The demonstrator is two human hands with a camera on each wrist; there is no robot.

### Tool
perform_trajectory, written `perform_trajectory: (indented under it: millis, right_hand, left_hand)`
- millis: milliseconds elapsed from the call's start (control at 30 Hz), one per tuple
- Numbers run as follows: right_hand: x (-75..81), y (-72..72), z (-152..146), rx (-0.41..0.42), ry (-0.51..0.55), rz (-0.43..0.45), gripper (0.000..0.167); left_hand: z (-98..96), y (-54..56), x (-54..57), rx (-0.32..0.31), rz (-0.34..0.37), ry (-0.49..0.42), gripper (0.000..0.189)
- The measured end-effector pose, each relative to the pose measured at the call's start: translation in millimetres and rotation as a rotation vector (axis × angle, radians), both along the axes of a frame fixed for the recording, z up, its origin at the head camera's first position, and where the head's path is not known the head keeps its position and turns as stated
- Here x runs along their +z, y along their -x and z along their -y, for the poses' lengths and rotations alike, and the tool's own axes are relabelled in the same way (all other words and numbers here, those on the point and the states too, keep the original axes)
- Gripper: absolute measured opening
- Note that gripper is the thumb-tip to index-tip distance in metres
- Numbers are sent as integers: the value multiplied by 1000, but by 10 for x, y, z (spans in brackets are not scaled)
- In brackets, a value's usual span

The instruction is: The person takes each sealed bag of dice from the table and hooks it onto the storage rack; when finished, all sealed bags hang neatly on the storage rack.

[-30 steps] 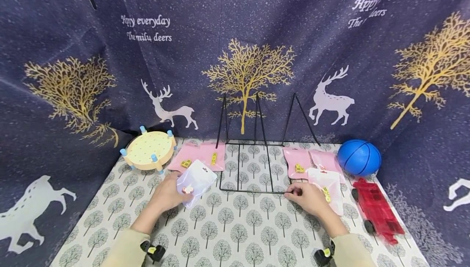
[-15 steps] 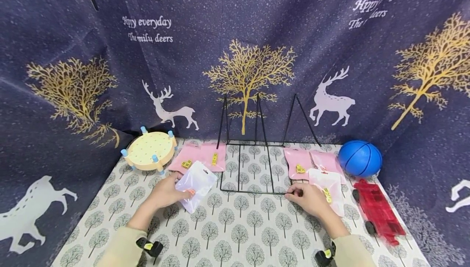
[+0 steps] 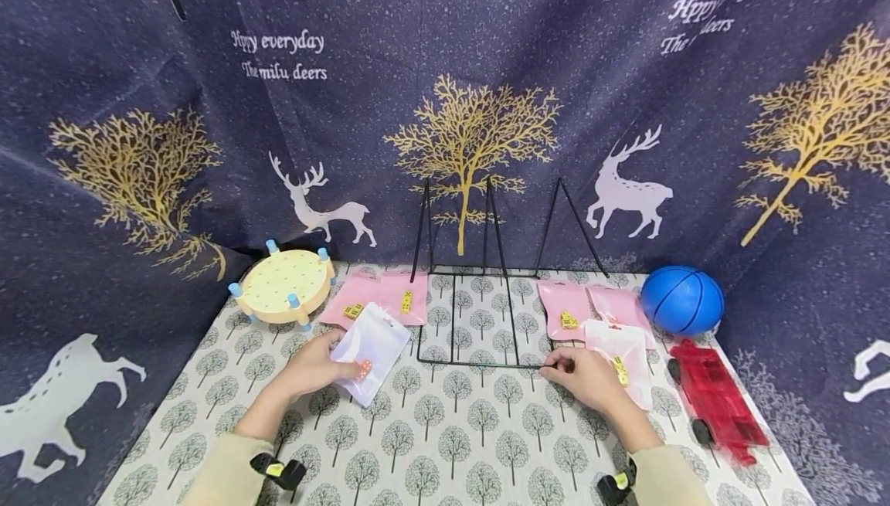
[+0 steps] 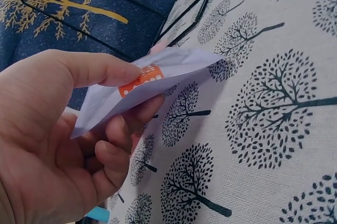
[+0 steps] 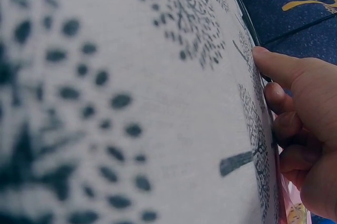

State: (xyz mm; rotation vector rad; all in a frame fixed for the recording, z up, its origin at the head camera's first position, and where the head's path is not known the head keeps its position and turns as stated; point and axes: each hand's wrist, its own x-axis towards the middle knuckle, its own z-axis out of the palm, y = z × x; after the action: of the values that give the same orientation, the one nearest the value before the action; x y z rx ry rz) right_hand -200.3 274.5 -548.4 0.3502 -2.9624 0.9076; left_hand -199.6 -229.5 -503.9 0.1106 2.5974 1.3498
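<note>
My left hand (image 3: 313,365) pinches a pale lavender plastic pouch (image 3: 378,340) between thumb and fingers, left of the black wire rack (image 3: 480,365). Inside the pouch, under my thumb in the left wrist view, is an orange piece with white dots (image 4: 141,81), like dice. The pouch is tilted, its hang-hole end toward the back right. My right hand (image 3: 587,376) pinches the front right corner of the rack; in the right wrist view the thumb and curled fingers (image 5: 287,124) meet at its wire.
Pink pouches with yellow dice (image 3: 406,303) lie left of the rack, more pink pouches (image 3: 559,309) right of it. A whitish pouch (image 3: 633,340) lies beside my right hand. A round pegged board (image 3: 285,286), blue ball (image 3: 681,300) and red toy car (image 3: 716,398) stand at the sides.
My left hand has shifted slightly left and turned the pouch a little, so the dotted piece now shows orange-red beside the thumb. The right hand and rack stay put.
</note>
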Motion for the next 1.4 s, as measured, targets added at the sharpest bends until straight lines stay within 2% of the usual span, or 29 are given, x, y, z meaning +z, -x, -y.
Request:
perform_trajectory:
  millis: [200,433,700,900,1033,1200,1400]
  right_hand:
    - [-17,8,-8,-3,4,-1,15]
    - [-15,5,-2,-5,6,-2,14]
    - [-12,7,2,-3,7,-12,15]
    - [-1,3,4,-4,3,-12,15]
    - [3,2,8,-6,4,-5,15]
    - [-1,7,10,-7,-1,-8,15]
    - [-2,3,8,-12,6,-1,16]
  left_hand:
    - [-18,-16,41,6,-37,-51,52]
    - [-61,-41,74,33,-103,-79,58]
    - [-147,-104,157,-9,-165,-208,55]
    - [-233,-143,229,-22,-193,-286,45]
    - [-274,-173,267,-61,-223,-342,46]
    - [-326,-203,278,-110,-243,-423,50]
    - [-400,-224,285,-128,-280,-490,50]
